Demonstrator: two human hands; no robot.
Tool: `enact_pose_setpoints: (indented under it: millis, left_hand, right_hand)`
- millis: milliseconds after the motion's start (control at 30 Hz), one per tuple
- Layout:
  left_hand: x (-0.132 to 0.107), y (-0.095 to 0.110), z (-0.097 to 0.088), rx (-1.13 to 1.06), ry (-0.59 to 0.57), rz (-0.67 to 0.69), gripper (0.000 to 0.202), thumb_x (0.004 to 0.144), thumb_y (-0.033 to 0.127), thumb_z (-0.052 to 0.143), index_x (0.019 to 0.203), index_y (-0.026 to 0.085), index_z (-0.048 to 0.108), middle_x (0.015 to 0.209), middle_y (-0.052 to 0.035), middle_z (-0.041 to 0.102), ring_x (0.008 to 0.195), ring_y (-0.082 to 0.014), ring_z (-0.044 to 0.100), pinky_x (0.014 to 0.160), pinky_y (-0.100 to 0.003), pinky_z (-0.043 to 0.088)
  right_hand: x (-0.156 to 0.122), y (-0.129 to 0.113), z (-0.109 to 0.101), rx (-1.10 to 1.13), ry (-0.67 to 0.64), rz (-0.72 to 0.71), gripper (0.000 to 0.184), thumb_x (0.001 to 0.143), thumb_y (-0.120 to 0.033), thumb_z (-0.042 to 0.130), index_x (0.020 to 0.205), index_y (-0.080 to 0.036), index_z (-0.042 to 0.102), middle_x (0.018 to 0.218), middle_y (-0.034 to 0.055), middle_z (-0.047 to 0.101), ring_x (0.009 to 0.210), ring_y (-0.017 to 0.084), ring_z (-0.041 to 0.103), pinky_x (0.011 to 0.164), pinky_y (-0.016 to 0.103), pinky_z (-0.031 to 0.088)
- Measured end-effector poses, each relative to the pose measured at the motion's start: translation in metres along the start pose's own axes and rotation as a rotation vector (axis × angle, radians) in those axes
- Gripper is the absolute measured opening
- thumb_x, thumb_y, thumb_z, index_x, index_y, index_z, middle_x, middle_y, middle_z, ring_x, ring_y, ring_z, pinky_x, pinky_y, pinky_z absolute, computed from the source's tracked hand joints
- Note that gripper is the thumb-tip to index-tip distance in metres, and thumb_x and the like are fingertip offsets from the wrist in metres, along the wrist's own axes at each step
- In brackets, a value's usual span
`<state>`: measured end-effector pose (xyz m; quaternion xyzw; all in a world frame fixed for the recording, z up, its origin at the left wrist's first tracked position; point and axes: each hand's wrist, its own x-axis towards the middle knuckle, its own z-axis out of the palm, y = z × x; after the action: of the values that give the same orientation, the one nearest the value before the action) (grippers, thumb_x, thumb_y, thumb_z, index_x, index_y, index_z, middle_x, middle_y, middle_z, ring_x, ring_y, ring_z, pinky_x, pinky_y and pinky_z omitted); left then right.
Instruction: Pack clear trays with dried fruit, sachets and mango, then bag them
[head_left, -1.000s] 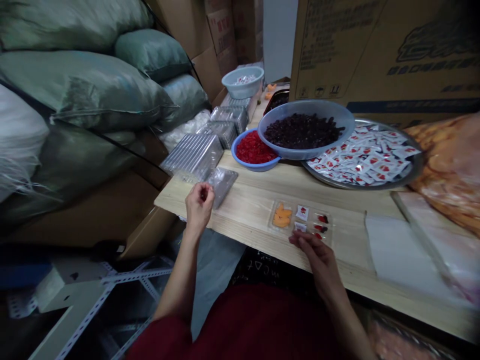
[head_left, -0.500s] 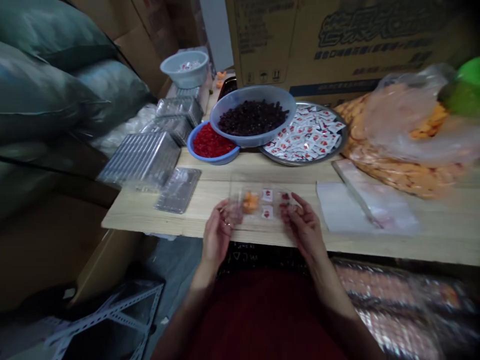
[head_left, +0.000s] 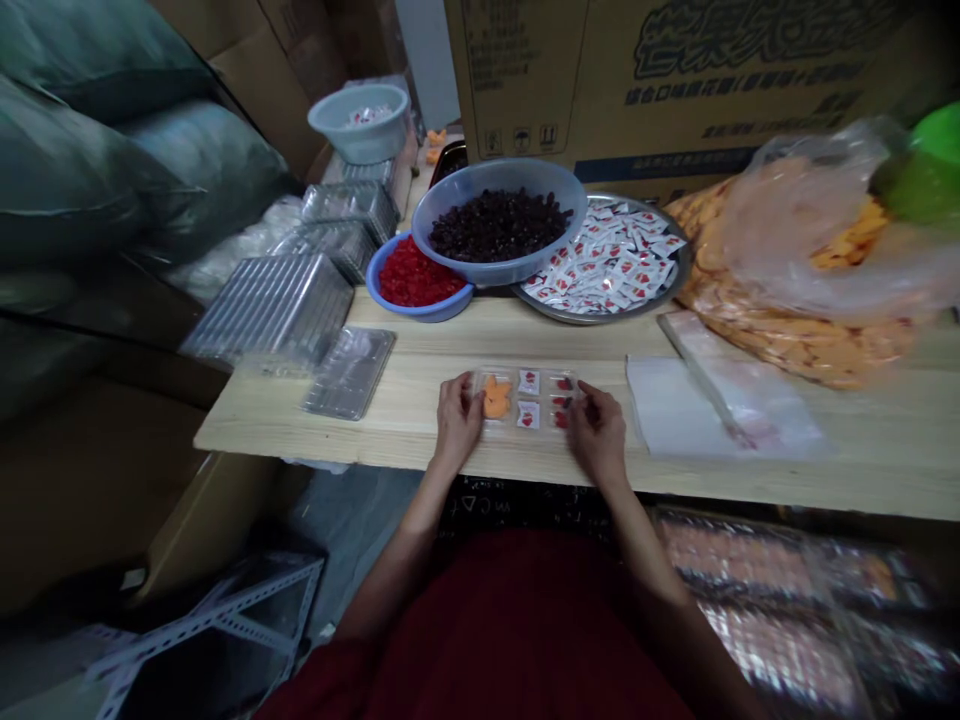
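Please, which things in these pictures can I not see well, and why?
All in the head view:
- Left end of the clear plastic tray: covered by the left hand.
- Its right end: covered by the right hand.
- Print on the white sachets: too small.
- Green object: cut off by the right edge.
- Dark tray: mostly behind the blue-grey bowl.

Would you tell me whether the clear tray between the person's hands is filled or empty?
Filled: the clear tray holds orange pieces, white sachets and red pieces in compartments.
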<state>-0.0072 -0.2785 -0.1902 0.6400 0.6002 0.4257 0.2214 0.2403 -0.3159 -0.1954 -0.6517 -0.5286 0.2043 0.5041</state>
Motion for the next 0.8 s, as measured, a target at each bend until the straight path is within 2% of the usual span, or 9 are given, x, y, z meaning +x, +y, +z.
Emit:
enact_pose_setpoints:
  millis: [133,200,300,400,533,600,667,733,800]
  left_hand:
    - [0.015,-0.001,0.004,0.038,-0.028,0.051,0.033,0.096,0.026,0.055,0.127,0.015,0.06,0.114,-0.0133,0.063,0.102,-0.0234,0.061,0.093,-0.039,0.051]
    - [0.02,0.0,0.006,0.043,-0.05,0.057,0.031,0.096,0.025,0.053,0.125,0.015,0.061,0.114,-0.0135,0.064,0.103,-0.0242,0.062,0.095,-0.04,0.051]
    - [0.027,0.0,0.008,0.073,-0.063,0.052,0.031,0.096,0.025,0.053,0.122,0.014,0.064,0.113,-0.0148,0.065,0.106,-0.0265,0.061,0.098,-0.043,0.049]
    - [0.036,0.0,0.008,0.113,-0.063,0.011,0.032,0.093,0.026,0.055,0.12,0.012,0.066,0.113,-0.0166,0.065,0.108,-0.0288,0.06,0.1,-0.044,0.046]
    - [0.049,0.005,0.001,0.072,-0.23,-0.154,0.029,0.09,0.034,0.063,0.109,0.014,0.07,0.093,-0.011,0.069,0.088,-0.0253,0.062,0.086,-0.039,0.049]
    - [0.051,0.007,-0.004,0.002,-0.299,-0.23,0.027,0.086,0.038,0.068,0.101,0.016,0.07,0.082,-0.0067,0.067,0.077,-0.0217,0.061,0.077,-0.035,0.048]
    - [0.048,0.008,-0.006,-0.117,-0.291,-0.262,0.028,0.081,0.04,0.074,0.095,0.017,0.068,0.08,-0.0041,0.066,0.073,-0.0187,0.059,0.072,-0.031,0.047]
    - [0.039,0.008,-0.004,-0.313,-0.256,-0.294,0.034,0.078,0.043,0.078,0.097,0.018,0.063,0.083,-0.0022,0.066,0.073,-0.0163,0.06,0.07,-0.028,0.048]
    - [0.028,0.011,-0.001,-0.549,-0.234,-0.383,0.043,0.078,0.047,0.079,0.104,0.02,0.058,0.085,-0.0003,0.067,0.072,-0.0146,0.063,0.07,-0.026,0.051]
  right_hand:
    - [0.016,0.008,0.004,-0.005,-0.023,-0.03,0.041,0.091,-0.032,0.058,0.128,-0.016,0.066,0.102,0.0086,0.059,0.076,0.016,0.056,0.074,0.038,0.054]
    - [0.018,0.009,0.004,-0.02,-0.049,-0.038,0.041,0.092,-0.031,0.057,0.129,-0.015,0.066,0.105,0.0103,0.061,0.077,0.017,0.058,0.075,0.039,0.055]
    - [0.016,0.008,0.005,-0.072,-0.079,-0.095,0.038,0.093,-0.028,0.054,0.126,-0.014,0.067,0.108,0.0134,0.064,0.091,0.023,0.061,0.087,0.045,0.056]
    - [0.013,0.003,0.009,-0.172,-0.078,-0.155,0.036,0.095,-0.026,0.052,0.124,-0.014,0.07,0.116,0.0169,0.063,0.109,0.029,0.057,0.099,0.053,0.051]
    - [0.014,0.0,0.015,-0.154,-0.07,-0.127,0.037,0.096,-0.022,0.046,0.124,-0.016,0.07,0.125,0.0175,0.059,0.117,0.028,0.055,0.105,0.053,0.048]
    - [0.015,0.001,0.014,-0.095,-0.079,-0.102,0.037,0.096,-0.021,0.045,0.123,-0.016,0.07,0.125,0.0166,0.059,0.116,0.027,0.058,0.105,0.051,0.049]
    - [0.014,0.002,0.009,-0.033,-0.096,-0.088,0.036,0.095,-0.021,0.047,0.123,-0.017,0.07,0.121,0.0155,0.061,0.113,0.026,0.061,0.103,0.05,0.051]
    - [0.012,0.003,0.003,0.03,-0.106,-0.083,0.036,0.095,-0.021,0.049,0.124,-0.018,0.07,0.119,0.0138,0.063,0.111,0.025,0.062,0.101,0.048,0.053]
    - [0.008,0.004,-0.001,0.078,-0.101,-0.078,0.036,0.094,-0.021,0.05,0.124,-0.02,0.069,0.118,0.0124,0.064,0.11,0.024,0.064,0.1,0.045,0.054]
